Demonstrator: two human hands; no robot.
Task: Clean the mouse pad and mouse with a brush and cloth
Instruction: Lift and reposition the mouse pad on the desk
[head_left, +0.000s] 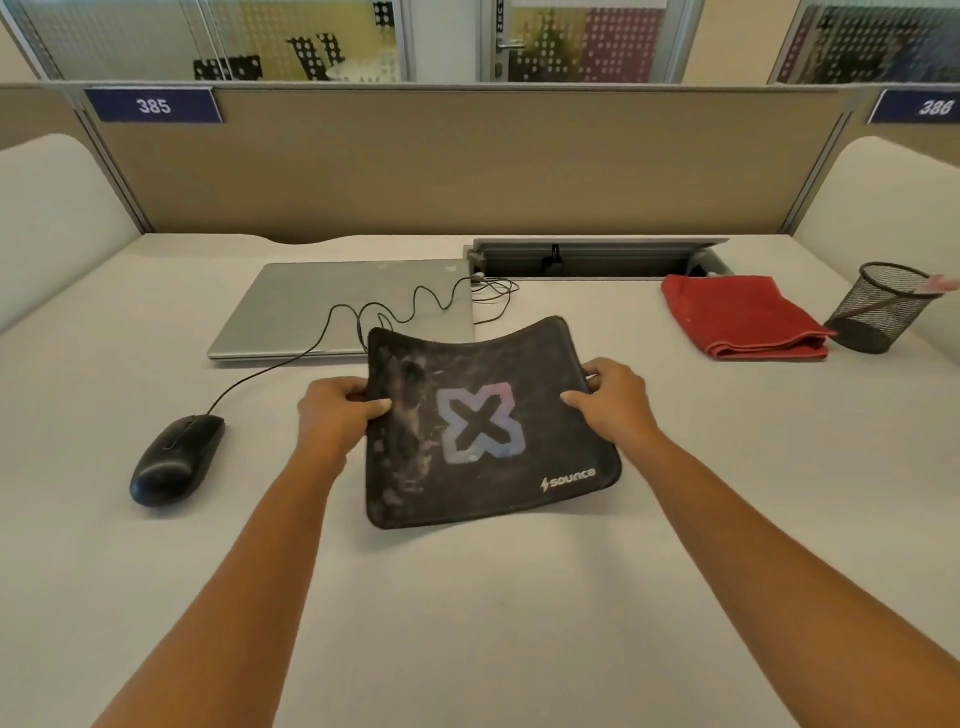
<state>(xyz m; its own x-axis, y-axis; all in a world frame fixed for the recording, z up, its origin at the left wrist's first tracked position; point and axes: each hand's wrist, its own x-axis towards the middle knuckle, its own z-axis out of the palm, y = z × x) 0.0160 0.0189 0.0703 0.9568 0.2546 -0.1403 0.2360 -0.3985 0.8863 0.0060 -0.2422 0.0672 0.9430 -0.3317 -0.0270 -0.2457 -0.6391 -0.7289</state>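
Note:
A black mouse pad (483, 374) with a pale X logo and dusty white smears is held up at the desk's middle, sagging between my hands. My left hand (337, 410) grips its left edge, thumb on top. My right hand (613, 400) grips its right edge the same way. A black wired mouse (176, 460) lies on the desk to the left, apart from the pad. A folded red cloth (743, 317) lies at the back right. A black mesh cup (883, 306) beside the cloth holds a dark stick with a pink tip, perhaps the brush.
A shut grey laptop (311, 312) lies behind the pad, with the mouse cable (363, 312) looping over it to an open cable tray (597, 257). Beige partition walls close off the back and both sides of the white desk (467, 623).

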